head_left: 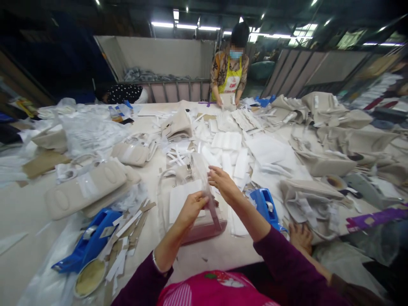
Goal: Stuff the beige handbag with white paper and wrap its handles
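Observation:
In front of me on the table stands a beige handbag, with a white sheet lying against its side. A strap covered in clear plastic rises from the bag and runs down its right side. My left hand pinches this strap between thumb and fingers near its middle. Just right of the strap, my right hand has its fingers stretched out and slightly apart, the tips close to the plastic. I cannot tell whether they touch it. A metal clasp shows at the bag's top.
Blue tape dispensers flank the bag. White padding pieces cover the table's middle. Beige bags lie left and right. Another person's hand rests at the right edge. Across the table, a masked co-worker holds a pale piece.

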Motion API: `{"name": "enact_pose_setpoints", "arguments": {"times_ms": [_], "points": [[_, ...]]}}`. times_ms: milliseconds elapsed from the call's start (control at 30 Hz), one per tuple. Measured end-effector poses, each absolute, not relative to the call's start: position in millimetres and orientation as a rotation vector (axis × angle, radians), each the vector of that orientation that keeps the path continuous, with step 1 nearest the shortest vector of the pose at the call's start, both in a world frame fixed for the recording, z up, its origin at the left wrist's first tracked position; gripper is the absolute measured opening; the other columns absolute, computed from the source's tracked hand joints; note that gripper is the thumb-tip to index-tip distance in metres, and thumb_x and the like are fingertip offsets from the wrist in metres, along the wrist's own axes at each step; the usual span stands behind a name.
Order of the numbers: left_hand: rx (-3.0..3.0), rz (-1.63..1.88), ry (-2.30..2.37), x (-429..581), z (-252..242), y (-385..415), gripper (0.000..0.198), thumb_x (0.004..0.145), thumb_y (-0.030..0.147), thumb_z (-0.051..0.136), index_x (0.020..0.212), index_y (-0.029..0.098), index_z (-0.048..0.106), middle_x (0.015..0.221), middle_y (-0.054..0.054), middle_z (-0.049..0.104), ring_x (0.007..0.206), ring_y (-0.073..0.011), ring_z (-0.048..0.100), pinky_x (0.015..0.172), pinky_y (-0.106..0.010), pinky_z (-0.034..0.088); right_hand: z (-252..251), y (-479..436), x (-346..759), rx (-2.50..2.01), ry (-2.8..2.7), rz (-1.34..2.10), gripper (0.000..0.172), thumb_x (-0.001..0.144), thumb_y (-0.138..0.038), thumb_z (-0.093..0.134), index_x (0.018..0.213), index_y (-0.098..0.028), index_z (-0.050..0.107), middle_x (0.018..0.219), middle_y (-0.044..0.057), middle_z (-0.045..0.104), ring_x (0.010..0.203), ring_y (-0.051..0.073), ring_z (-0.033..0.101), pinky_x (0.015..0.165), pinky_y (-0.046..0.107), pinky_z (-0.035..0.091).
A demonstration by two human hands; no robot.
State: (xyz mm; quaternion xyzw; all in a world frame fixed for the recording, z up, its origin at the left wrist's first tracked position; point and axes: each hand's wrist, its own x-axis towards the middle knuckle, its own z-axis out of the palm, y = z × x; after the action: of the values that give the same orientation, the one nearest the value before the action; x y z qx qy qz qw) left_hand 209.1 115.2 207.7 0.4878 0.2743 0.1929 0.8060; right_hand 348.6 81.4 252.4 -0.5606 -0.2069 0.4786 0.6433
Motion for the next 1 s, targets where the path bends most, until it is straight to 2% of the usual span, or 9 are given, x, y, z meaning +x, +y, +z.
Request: {"name": "enact_pose_setpoints", "arguments": {"times_ms": [100,167,300,400,533,600,767,900,1000], "points": [[1.022,0.564,0.672,205.2,213.9,129.4,0.034,0.073,0.036,0.071,0.092,0.008,0.064,0.083,-0.014,0.073,0.078,-0.0256,0.07,0.082,-0.039,0.052,237.8,34.0,342.8,-1.351,-0.511,1.056,0.033,0.075,-0.041,0.069,0.091,-0.013,0.062,0.073,0.002,0.063,0.059,0.009,0.053,0.054,0.02,0.043],[1.01,0.639,0.698,203.1,217.8,132.8,0.031,0.074,0.034,0.07,0.091,0.008,0.064,0.084,-0.014,0.073,0.081,-0.0254,0.07,0.084,-0.038,0.052,222.3,7.2,336.1,-1.424,-0.54,1.264,0.043,0.075,-0.052,0.066,0.087,-0.011,0.063,0.064,0.003,0.061,0.048,0.009,0.049,0.044,0.021,0.038],[0.992,0.681,0.666,205.6,223.8,121.8,0.026,0.078,0.032,0.067,0.091,0.009,0.063,0.084,-0.013,0.073,0.084,-0.0241,0.069,0.083,-0.036,0.052,196.5,-1.6,325.4,-1.537,-0.453,1.514,0.051,0.088,-0.06,0.044,0.093,-0.011,0.057,0.065,0.006,0.063,0.043,0.01,0.05,0.042,0.022,0.042],[0.966,0.66,0.645,207.9,228.1,109.1,0.025,0.079,0.033,0.068,0.088,0.01,0.064,0.084,-0.011,0.072,0.079,-0.021,0.068,0.076,-0.032,0.053,193.6,19.8,330.3,-1.579,-0.505,1.388,0.043,0.094,-0.05,0.032,0.089,-0.013,0.053,0.062,0.003,0.06,0.041,0.009,0.047,0.043,0.022,0.043],[0.84,0.689,0.7,204.3,232.8,104.2,0.03,0.069,0.035,0.078,0.086,0.012,0.066,0.08,-0.005,0.07,0.071,-0.0177,0.067,0.069,-0.029,0.055,207.0,39.9,340.9,-1.665,-0.732,1.229,0.024,0.09,-0.034,0.04,0.09,-0.014,0.055,0.053,-0.002,0.054,0.037,0.009,0.042,0.04,0.021,0.035],[0.777,0.701,0.748,200.2,234.0,106.0,0.035,0.063,0.033,0.083,0.087,0.012,0.067,0.081,-0.003,0.069,0.068,-0.0157,0.065,0.066,-0.029,0.056,215.5,40.9,340.7,-1.711,-0.935,1.109,0.02,0.09,-0.029,0.042,0.088,-0.016,0.058,0.051,-0.003,0.052,0.039,0.01,0.043,0.045,0.021,0.035],[0.688,0.63,0.802,189.2,235.7,107.5,0.033,0.07,0.024,0.077,0.1,0.012,0.069,0.096,-0.007,0.069,0.077,-0.0148,0.064,0.067,-0.029,0.058,229.4,35.8,332.5,-1.729,-1.475,0.737,0.017,0.086,-0.014,0.048,0.084,-0.02,0.065,0.068,0.001,0.06,0.066,0.014,0.053,0.065,0.025,0.033],[0.663,0.601,0.772,182.1,239.3,104.0,0.03,0.075,0.022,0.071,0.104,0.011,0.07,0.103,-0.009,0.069,0.078,-0.0152,0.064,0.069,-0.029,0.058,230.8,37.2,328.6,-1.711,-1.705,0.559,0.024,0.084,-0.008,0.047,0.092,-0.021,0.065,0.077,0.004,0.061,0.069,0.016,0.053,0.064,0.026,0.031],[0.667,0.585,0.761,179.4,242.3,101.2,0.033,0.073,0.021,0.074,0.104,0.011,0.07,0.099,-0.009,0.07,0.078,-0.0156,0.064,0.071,-0.029,0.057,228.7,39.7,326.9,-1.667,-1.771,0.485,0.021,0.085,-0.007,0.047,0.089,-0.019,0.064,0.079,0.005,0.061,0.071,0.017,0.054,0.065,0.026,0.033]]}}
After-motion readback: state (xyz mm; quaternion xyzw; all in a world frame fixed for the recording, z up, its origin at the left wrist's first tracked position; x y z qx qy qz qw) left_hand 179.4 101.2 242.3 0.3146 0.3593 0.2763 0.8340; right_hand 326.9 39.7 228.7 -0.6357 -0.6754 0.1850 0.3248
